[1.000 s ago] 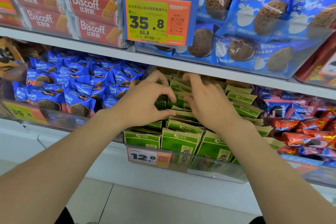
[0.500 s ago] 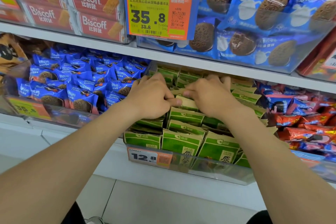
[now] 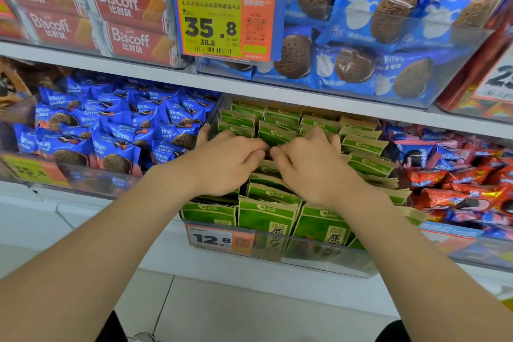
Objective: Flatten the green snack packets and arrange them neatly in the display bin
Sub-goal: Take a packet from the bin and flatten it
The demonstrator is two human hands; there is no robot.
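Note:
Several green snack packets (image 3: 266,214) stand in rows inside a clear display bin (image 3: 319,261) on the middle shelf. My left hand (image 3: 222,164) and my right hand (image 3: 311,166) lie side by side on the middle rows. Their fingers curl over the packet tops and their thumbs almost meet at the centre. Each hand grips packets under its fingers; the packets below the palms are hidden. The front row stands upright behind a 12.8 price tag (image 3: 212,239). Packets at the right side lean and overlap.
Blue cookie packets (image 3: 116,130) fill the bin to the left, red and blue wrappers (image 3: 458,183) the bin to the right. The upper shelf edge (image 3: 138,75) hangs close above the hands, carrying Biscoff boxes (image 3: 125,8) and a 35.8 price sign (image 3: 222,22).
Both hands went from spread fingers to curled fingers over the packets, drew together until the thumbs nearly touch, and shifted slightly further back in the bin.

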